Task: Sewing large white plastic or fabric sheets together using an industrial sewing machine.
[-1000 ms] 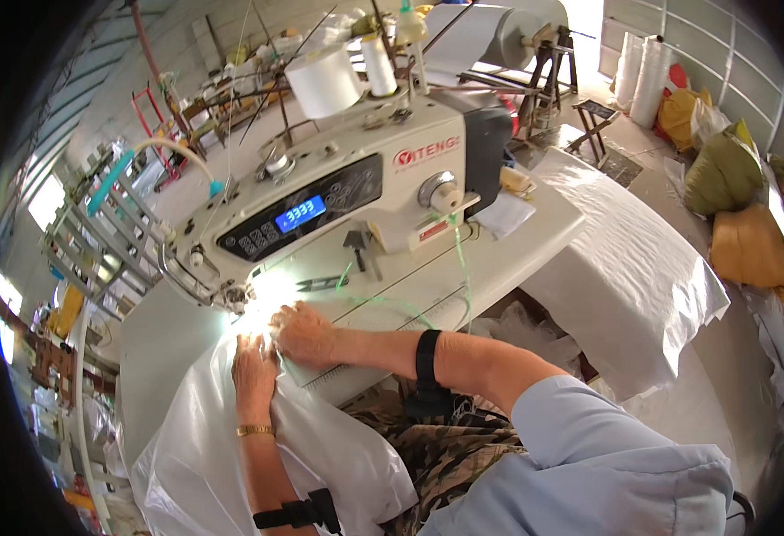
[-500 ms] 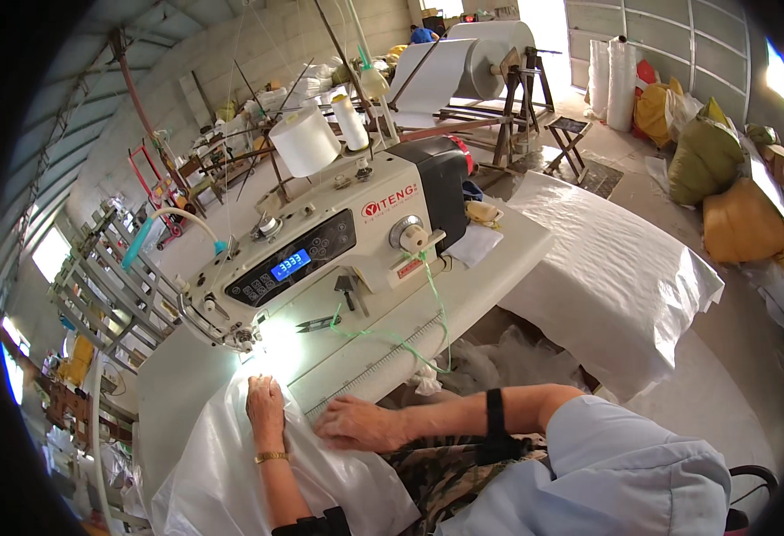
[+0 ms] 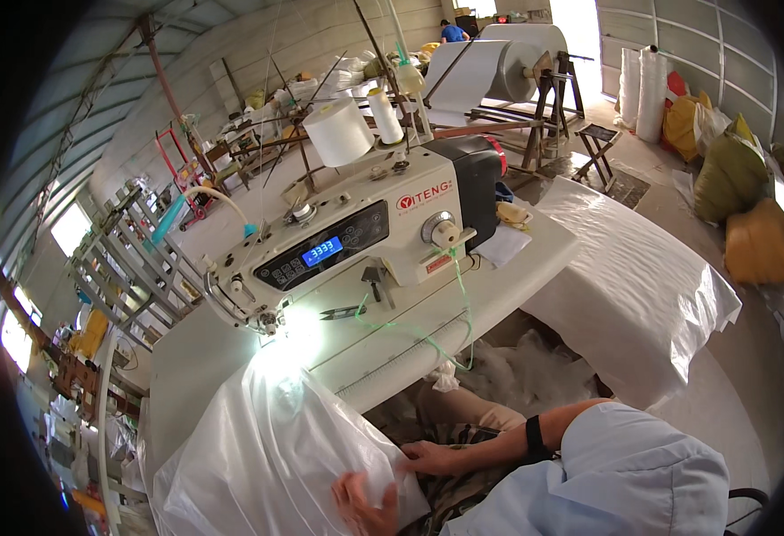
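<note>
A white plastic sheet (image 3: pixel 258 456) is spread from the needle end of the sewing machine (image 3: pixel 347 228) down over the table's front edge toward my lap. My left hand (image 3: pixel 365 506) is low over the sheet, somewhat blurred, with thumb and fingers apart. At the sheet's right edge, near my lap, my right hand (image 3: pixel 429 458) has its fingers closed on the border; the fingertips are partly hidden. The machine's lamp glares over the needle area, so the presser foot cannot be made out. Thread snips (image 3: pixel 343 313) lie on the table beside the machine.
A green cord (image 3: pixel 423 338) hangs from the machine's handwheel across the sewing table (image 3: pixel 383 357). White thread cones (image 3: pixel 339 132) stand behind. A stack of white sheeting (image 3: pixel 633 277) is on the right. Metal racks (image 3: pixel 133 268) stand at left, filled sacks (image 3: pixel 729 174) at far right.
Both hands have left the needle area and moved down toward my lap. The left hand has let go of the sheet near the needle; the right now holds its edge. The view has shifted slightly.
</note>
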